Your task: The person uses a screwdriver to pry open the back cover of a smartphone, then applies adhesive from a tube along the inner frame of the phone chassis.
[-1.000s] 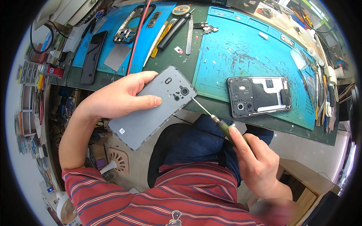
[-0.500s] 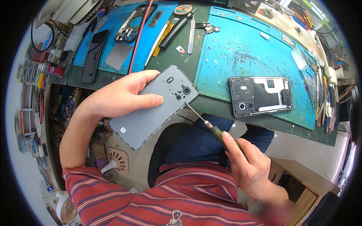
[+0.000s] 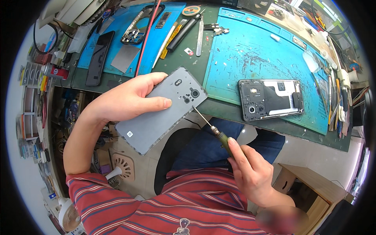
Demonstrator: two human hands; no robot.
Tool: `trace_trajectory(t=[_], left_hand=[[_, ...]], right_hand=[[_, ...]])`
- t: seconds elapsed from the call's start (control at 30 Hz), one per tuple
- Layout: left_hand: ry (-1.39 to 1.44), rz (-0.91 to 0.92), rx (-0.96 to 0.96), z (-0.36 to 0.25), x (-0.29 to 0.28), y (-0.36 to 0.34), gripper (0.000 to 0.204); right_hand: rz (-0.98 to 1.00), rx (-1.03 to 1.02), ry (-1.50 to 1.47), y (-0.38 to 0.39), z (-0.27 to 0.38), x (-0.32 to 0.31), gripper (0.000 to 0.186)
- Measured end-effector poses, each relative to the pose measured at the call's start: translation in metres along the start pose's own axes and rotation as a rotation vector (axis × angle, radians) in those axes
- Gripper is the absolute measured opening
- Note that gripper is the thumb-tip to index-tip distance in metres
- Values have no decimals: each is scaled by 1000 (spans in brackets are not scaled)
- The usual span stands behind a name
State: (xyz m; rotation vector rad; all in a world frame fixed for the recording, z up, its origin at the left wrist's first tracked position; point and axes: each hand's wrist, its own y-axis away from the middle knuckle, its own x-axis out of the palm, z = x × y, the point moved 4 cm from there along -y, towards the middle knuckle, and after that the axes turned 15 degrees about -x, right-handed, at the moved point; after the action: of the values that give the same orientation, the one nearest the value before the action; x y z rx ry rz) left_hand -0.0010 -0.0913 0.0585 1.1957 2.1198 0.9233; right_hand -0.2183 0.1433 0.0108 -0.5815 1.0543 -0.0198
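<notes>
My left hand [image 3: 137,96] grips a grey phone back cover [image 3: 152,125], the thumb lying on its face and the other fingers behind it. The cover is held tilted in front of the bench edge, its camera holes toward the upper right corner. In my right hand [image 3: 253,168] is a thin-bladed screwdriver [image 3: 221,138] with a green handle. Its tip meets the cover near the long edge, just below the camera holes; whether it is pressing in, I cannot tell. An opened phone [image 3: 270,102] with its inner parts showing lies right of the cover, on the bench.
A worn blue work mat [image 3: 250,62] lies under part of the opened phone. At the left are a dark phone [image 3: 99,58], a phone frame [image 3: 135,37] and a second blue mat [image 3: 87,55]. Tweezers [image 3: 199,37] lie farther back. A wooden cabinet [image 3: 313,184] stands lower right.
My right hand and the screwdriver handle have swung slightly left, while the tip stays at the same spot on the cover. My left hand keeps its grip.
</notes>
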Motion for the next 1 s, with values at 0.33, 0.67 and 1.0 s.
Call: trace_trajectory(t=[0.33, 0.67, 1.0], left_hand=[[16, 3, 3, 0, 1, 0, 58], [14, -12, 3, 0, 1, 0, 58], [14, -8, 8, -1, 2, 1, 59]], right_hand=[[-9, 5, -18, 1, 2, 5, 68], [-18, -5, -20, 2, 0, 10, 65], [-16, -3, -29, 2, 1, 11, 69]])
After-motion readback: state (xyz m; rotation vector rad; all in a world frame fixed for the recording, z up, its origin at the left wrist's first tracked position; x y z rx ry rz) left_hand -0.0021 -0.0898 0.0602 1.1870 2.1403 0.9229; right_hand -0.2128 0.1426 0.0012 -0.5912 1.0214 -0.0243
